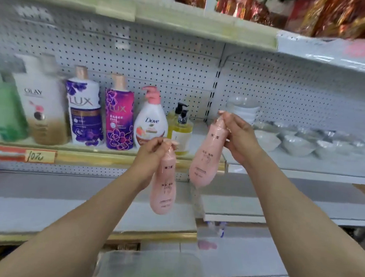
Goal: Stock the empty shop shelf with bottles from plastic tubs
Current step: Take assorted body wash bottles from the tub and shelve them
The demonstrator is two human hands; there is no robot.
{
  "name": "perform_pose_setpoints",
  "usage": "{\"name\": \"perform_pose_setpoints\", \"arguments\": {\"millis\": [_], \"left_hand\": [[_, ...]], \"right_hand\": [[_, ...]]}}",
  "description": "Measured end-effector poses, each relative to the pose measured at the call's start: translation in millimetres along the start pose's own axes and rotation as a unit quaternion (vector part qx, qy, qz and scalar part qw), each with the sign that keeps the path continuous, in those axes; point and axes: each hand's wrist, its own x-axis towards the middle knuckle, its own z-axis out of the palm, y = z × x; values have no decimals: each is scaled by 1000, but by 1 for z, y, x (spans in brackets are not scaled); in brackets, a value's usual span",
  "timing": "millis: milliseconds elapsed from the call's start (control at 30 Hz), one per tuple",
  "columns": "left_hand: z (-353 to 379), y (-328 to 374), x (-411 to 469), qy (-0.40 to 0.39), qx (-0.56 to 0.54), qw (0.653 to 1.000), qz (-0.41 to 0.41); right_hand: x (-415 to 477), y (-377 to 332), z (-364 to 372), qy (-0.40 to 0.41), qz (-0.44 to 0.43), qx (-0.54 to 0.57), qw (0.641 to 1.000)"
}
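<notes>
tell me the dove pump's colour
Pink; the Dove pump shows best in the head view.

The gold-edged shelf (pixel 102 153) at nine o'clock carried a row of upright bottles. Running towards the centre, these were a green bottle (pixel 4 108), an Olay bottle (pixel 43 107), a white-and-purple Lux bottle (pixel 85 112), a magenta Lux bottle (pixel 119 121), a Dove pump bottle (pixel 151 125) and yellow pump bottles (pixel 181 132). At three o'clock the adjoining white shelf (pixel 304 167) bore white bowls (pixel 297 144).

- Lower pink bottle (pixel 163 189) and upper pink bottle (pixel 206 157), below and right of the Dove bottle (pixel 151 123): smooth plastic with a soft sheen.
- Dove bottle: glossy white plastic.
- Pegboard (pixel 161 56) behind it: matt and perforated; looks like painted metal.
- Shelf edge strip (pixel 93 159) below it: shiny gold.
- Bowls (pixel 297 144) to its right: glossy.
- Tub (pixel 147 263) well below it: clear plastic.
</notes>
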Motion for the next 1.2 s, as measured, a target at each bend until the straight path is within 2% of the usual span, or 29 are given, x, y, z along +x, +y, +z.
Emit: {"name": "perform_pose_setpoints", "arguments": {"millis": [267, 700, 933, 1200], "left_hand": [[28, 26, 27, 45, -11, 999, -1], [59, 22, 55, 73, 2, 997, 31], [69, 22, 65, 85, 10, 996, 36], [78, 30, 67, 78, -17, 996, 47]], "right_hand": [[77, -32, -11, -15, -37, -26, 999], [166, 29, -20, -109, -7, -88, 990], [182, 28, -26, -212, -33, -237, 948], [190, 31, -22, -173, -83, -203, 960]]}}
